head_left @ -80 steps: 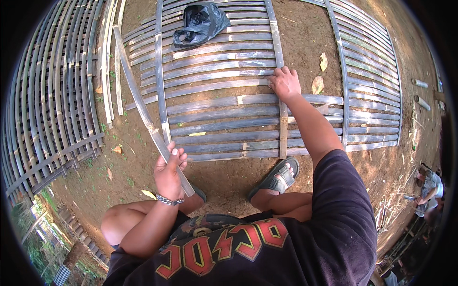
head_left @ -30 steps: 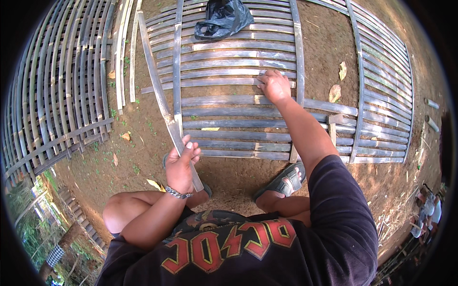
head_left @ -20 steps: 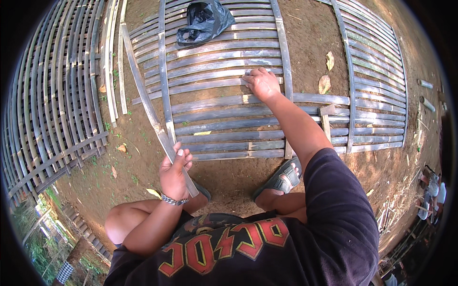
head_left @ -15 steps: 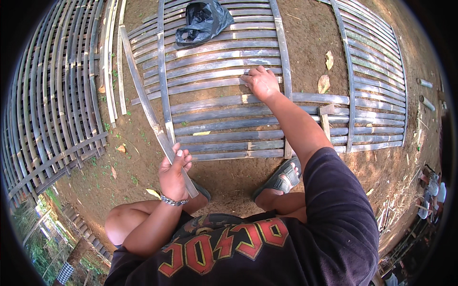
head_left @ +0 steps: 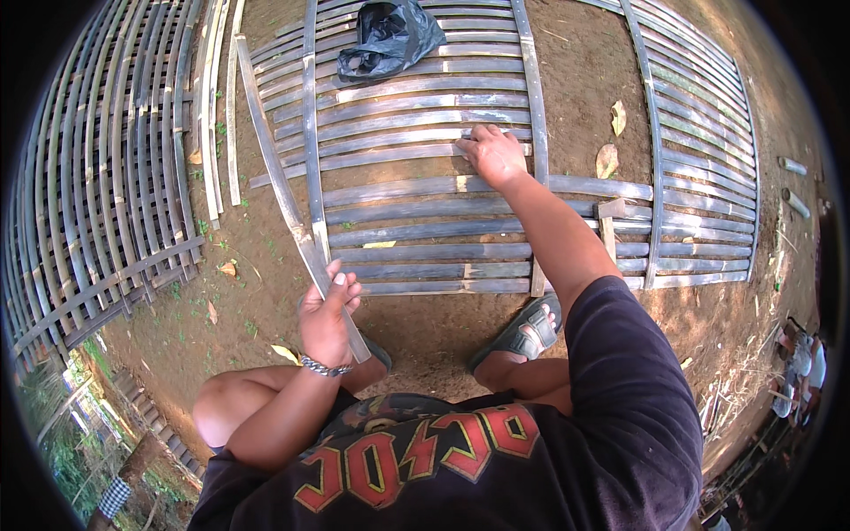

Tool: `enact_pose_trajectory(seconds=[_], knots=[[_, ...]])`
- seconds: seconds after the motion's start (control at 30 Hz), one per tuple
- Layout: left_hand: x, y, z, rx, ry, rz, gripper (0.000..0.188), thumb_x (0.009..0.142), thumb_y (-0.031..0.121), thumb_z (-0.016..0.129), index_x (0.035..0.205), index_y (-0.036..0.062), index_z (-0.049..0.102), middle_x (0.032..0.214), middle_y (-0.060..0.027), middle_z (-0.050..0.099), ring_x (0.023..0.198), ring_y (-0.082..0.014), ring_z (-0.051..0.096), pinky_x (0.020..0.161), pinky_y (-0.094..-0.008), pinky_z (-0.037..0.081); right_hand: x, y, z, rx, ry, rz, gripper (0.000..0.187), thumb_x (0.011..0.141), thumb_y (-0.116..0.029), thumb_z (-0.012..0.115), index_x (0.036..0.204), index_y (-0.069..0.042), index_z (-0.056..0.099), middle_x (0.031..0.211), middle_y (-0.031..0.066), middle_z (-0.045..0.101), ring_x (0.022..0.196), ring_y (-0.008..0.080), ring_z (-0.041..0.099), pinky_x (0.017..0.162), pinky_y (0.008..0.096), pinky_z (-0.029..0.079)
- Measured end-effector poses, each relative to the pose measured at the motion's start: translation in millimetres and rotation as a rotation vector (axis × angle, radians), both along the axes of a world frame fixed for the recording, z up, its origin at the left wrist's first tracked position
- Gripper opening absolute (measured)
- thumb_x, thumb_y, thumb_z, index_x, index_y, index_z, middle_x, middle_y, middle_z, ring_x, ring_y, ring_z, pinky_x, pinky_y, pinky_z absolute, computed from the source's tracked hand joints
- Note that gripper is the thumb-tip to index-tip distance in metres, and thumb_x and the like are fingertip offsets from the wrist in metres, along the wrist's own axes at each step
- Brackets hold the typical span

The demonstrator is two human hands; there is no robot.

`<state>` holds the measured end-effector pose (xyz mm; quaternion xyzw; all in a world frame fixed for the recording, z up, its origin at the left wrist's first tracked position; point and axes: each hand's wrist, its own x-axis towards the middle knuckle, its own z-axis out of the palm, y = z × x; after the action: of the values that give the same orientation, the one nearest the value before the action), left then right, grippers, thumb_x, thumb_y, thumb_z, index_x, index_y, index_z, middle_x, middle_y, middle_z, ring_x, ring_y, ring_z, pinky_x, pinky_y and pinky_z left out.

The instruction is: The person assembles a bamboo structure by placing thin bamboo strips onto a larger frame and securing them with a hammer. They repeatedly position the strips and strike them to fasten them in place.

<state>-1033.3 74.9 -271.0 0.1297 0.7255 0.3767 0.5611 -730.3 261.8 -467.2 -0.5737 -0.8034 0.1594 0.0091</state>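
Note:
My left hand [head_left: 326,323] is closed around the lower end of a long bamboo strip [head_left: 276,184], which slants away up and to the left. A bamboo lattice panel [head_left: 421,211] of grey slats fastened to crosswise strips lies on the ground before me. Over its middle, beside the right crosswise strip [head_left: 531,97], my right hand [head_left: 496,159] has its fingers curled down on a bamboo slat [head_left: 398,157]. The undersides of those fingers are hidden. A hammer [head_left: 608,221] rests on the slats to the right of my right forearm.
A crumpled black plastic bag [head_left: 394,40] sits on the panel's far part. More slatted bamboo [head_left: 106,150] stands at the left, with loose pale strips [head_left: 212,115] beside it. Dry leaves [head_left: 606,161] lie on the bare soil. My sandalled foot [head_left: 527,334] is near the panel's front edge.
The view has shifted slightly, so the panel and bag appear a little farther right. Both hands keep nearly the same positions and grips.

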Motion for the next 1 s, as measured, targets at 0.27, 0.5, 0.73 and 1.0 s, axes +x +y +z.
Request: enact_pose_trajectory(seconds=[0.27, 0.5, 0.73, 1.0], knots=[[2.1, 1.7, 2.2, 0.009, 0.01, 0.044, 0.043, 0.101, 0.021, 0.071, 0.14, 0.0052, 0.06, 0.109, -0.0031, 0.072, 0.091, -0.0096, 0.068, 0.08, -0.0275, 0.054, 18.7, -13.4, -0.4, 0.204, 0.075, -0.144, 0.04, 0.093, -0.036, 0.07, 0.13, -0.021, 0.068, 0.123, 0.0024, 0.065, 0.122, 0.0243, 0.056, 0.102, 0.0437, 0.044], [1.8, 1.7, 6.1, 0.006, 0.004, 0.031, 0.044, 0.102, 0.022, 0.069, 0.141, 0.006, 0.058, 0.111, -0.0019, 0.07, 0.094, -0.01, 0.067, 0.083, -0.0279, 0.054, 64.4, -47.3, 0.0, 0.241, -0.047, -0.289, 0.043, 0.089, -0.032, 0.074, 0.13, -0.022, 0.066, 0.127, 0.0039, 0.061, 0.126, 0.0268, 0.052, 0.107, 0.0464, 0.04], [5.8, 1.4, 5.3, -0.001, 0.013, 0.025, 0.044, 0.101, 0.02, 0.07, 0.141, 0.0038, 0.059, 0.11, -0.0037, 0.072, 0.092, -0.0098, 0.068, 0.081, -0.0274, 0.054, 73.0, -19.1, 7.2, 0.042, -0.249, -0.115, 0.035, 0.095, -0.02, 0.061, 0.131, -0.021, 0.066, 0.123, -0.0003, 0.062, 0.125, 0.0245, 0.053, 0.101, 0.0445, 0.047], [6.7, 0.4, 0.9, 0.011, 0.029, -0.02, 0.044, 0.102, 0.024, 0.068, 0.141, 0.0059, 0.058, 0.113, -0.0027, 0.069, 0.096, -0.0112, 0.067, 0.084, -0.0285, 0.054, 76.6, -10.1, 13.9, -0.041, -0.318, -0.01, 0.027, 0.1, -0.015, 0.051, 0.121, -0.016, 0.067, 0.122, -0.0002, 0.064, 0.126, 0.0216, 0.053, 0.093, 0.0455, 0.052]])
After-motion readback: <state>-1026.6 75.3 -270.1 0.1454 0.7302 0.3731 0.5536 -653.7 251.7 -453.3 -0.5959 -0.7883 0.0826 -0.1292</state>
